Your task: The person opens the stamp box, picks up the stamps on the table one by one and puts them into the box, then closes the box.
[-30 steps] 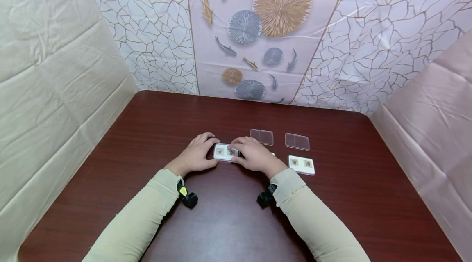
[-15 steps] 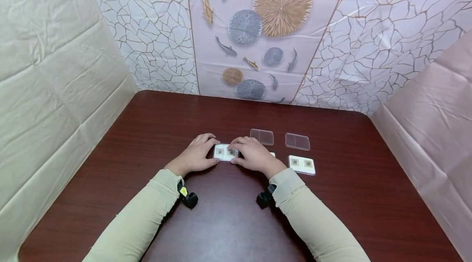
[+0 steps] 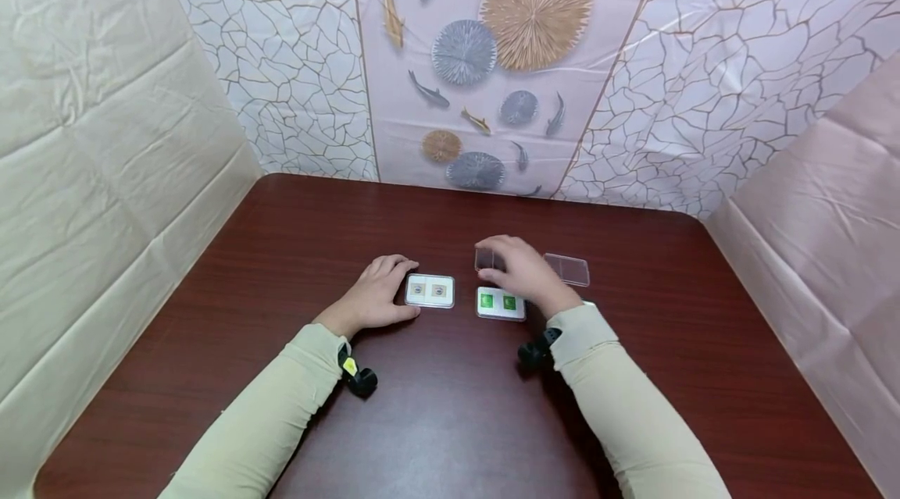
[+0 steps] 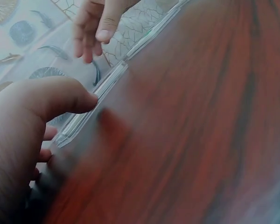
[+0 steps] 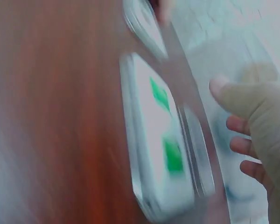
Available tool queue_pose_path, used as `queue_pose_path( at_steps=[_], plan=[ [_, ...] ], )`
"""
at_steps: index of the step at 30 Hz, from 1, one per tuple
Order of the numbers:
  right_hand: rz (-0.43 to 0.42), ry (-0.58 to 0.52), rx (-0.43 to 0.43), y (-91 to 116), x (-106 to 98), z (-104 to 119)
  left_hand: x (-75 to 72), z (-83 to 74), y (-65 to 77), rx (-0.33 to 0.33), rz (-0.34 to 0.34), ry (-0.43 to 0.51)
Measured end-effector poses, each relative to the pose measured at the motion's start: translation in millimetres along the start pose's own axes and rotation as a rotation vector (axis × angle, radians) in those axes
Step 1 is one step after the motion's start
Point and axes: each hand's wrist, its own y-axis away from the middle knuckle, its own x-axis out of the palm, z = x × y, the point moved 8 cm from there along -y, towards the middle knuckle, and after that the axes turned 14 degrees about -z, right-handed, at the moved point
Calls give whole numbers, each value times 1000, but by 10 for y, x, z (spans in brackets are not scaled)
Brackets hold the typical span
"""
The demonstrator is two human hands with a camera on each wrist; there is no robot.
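Note:
A flat clear plastic case (image 3: pixel 430 291) with a white insert and two small beige stamp-like pictures lies on the table. My left hand (image 3: pixel 374 294) holds its left end, thumb at the near edge and fingers at the far edge. Right of it lies a similar case (image 3: pixel 501 304) with two green pictures. My right hand (image 3: pixel 523 271) hovers beyond that case, fingers loosely bent over a clear lid (image 3: pixel 485 259) that it partly hides. In the right wrist view the thumb (image 5: pixel 219 88) and fingers are apart with nothing between them.
A second clear lid (image 3: pixel 571 270) lies to the right of my right hand. My right wrist and sleeve (image 3: pixel 587 343) cover most of a further white case. Patterned cloth (image 3: pixel 478 93) hangs behind the brown table (image 3: pixel 281 218).
My right hand has left the beige-picture case and moved right and away from me to the nearer lid, uncovering the green-picture case. My left hand has stayed put.

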Motion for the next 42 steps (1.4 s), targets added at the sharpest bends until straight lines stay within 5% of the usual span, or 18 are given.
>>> queue_pose_path(
  at_steps=[4, 12, 23, 42],
  plan=[
    [67, 61, 96, 40, -78, -377, 61, -38, -27, 15, -26, -8],
    [149, 93, 76, 111, -13, -648, 174, -454, -148, 141, -98, -54],
    [187, 124, 41, 238, -107, -564, 429, -778, -304, 146, -89, -247],
    [169, 23, -111, 623, -232, -175, 469, -924, -356, 168, -66, -224]
  ],
)
